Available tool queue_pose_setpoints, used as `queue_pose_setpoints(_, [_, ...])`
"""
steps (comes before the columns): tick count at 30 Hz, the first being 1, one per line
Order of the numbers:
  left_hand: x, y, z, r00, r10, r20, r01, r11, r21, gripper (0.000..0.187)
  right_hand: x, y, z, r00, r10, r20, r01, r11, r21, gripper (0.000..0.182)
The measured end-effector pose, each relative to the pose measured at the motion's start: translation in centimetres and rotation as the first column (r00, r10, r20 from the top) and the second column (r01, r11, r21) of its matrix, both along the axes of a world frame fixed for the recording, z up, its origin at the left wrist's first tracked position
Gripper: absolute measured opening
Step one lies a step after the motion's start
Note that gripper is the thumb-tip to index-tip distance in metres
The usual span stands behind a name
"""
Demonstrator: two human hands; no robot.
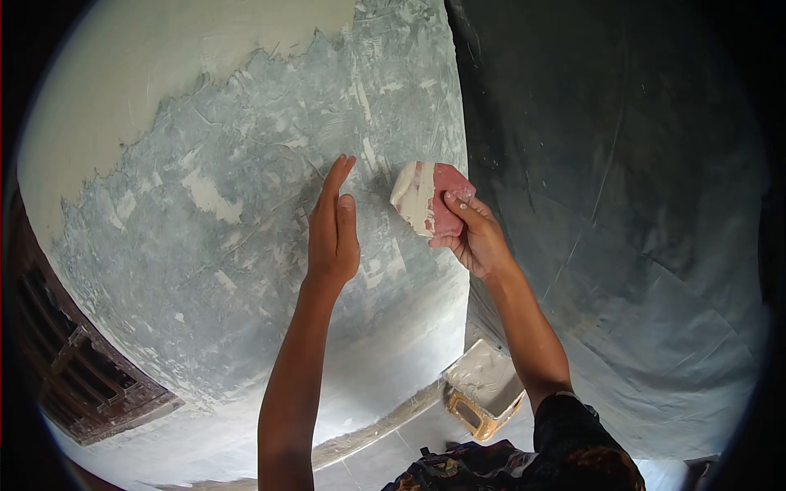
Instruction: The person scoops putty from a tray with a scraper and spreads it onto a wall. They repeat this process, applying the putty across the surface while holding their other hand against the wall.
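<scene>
A red, flat scraper [450,182] with a thick band of off-white paste along its left side is in my right hand [479,237], the thumb lying on its face. To the left of it, my left hand [334,229] is raised edge-on in front of the wall [270,188], its fingers stretched out and holding nothing. Grey, streaky patches with white smears cover much of the wall, and a smoother cream coat [205,41] lies across its upper left. Whether my left hand touches the wall is hard to tell.
A container [483,372] of paste with a yellow handle stands on the tiled floor [393,454] at the wall's foot. A dark sheet [622,204] hangs on the right. At the lower left is a brown slatted wooden frame [82,368].
</scene>
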State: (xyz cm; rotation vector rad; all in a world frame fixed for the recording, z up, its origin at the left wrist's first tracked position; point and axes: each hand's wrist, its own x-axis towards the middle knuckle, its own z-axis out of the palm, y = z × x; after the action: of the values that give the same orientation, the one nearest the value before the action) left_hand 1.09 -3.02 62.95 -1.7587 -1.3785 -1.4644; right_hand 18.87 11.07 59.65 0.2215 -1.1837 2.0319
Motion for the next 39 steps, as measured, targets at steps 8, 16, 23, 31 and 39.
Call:
queue_pose_setpoints(8, [-0.6,3.9,5.9,0.990,0.051,-0.131,-0.032,0.989,0.146,0.052,-2.0,3.3,6.6,0.999,-0.031,-0.036,0.037,0.982,0.184,0.037])
queue_pose_setpoints(16, [-3.1,6.5,11.1,0.952,0.168,-0.257,-0.083,0.946,0.313,0.052,-4.1,7.7,13.8,0.967,-0.231,-0.108,0.255,0.877,0.407,0.035])
queue_pose_setpoints(23, [-5.6,6.7,16.3,0.859,0.373,-0.350,-0.176,0.858,0.482,0.050,-7.8,9.2,21.1,0.437,-0.628,-0.644,0.852,0.059,0.521,0.024])
queue_pose_setpoints(31, [-8.2,6.8,17.3,0.694,0.567,-0.444,-0.291,0.785,0.547,0.053,-11.6,11.1,26.1,-0.174,-0.267,-0.948,0.734,-0.677,0.056,0.051])
queue_pose_setpoints(39, [-8.4,6.9,17.5,0.676,0.573,-0.464,-0.265,0.776,0.572,0.053,-13.6,11.3,24.6,-0.106,-0.331,-0.938,0.687,-0.706,0.172,0.049])
